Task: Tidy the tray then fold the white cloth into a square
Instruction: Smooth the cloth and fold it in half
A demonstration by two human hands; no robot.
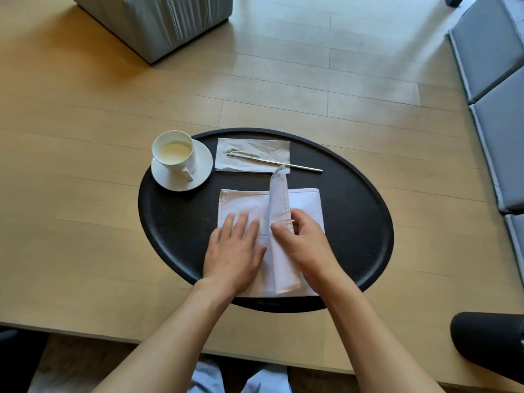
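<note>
A white cloth (243, 204) lies flat on the near half of a round black tray (354, 211). My left hand (235, 245) rests palm down on the cloth's left part, fingers spread. My right hand (300, 242) pinches a raised flap of the cloth near its middle, and the flap stands up and points away from me. At the tray's back left stands a white cup (174, 154) of pale liquid on a white saucer (202, 173). At the back a metal fork (272, 161) lies on a grey paper napkin (252, 150).
The tray sits on a light wooden table (85, 165). A grey upholstered stool (156, 21) stands beyond the table at the back left. Grey cushions (493, 66) line the right side. A dark object (487, 341) lies at the near right.
</note>
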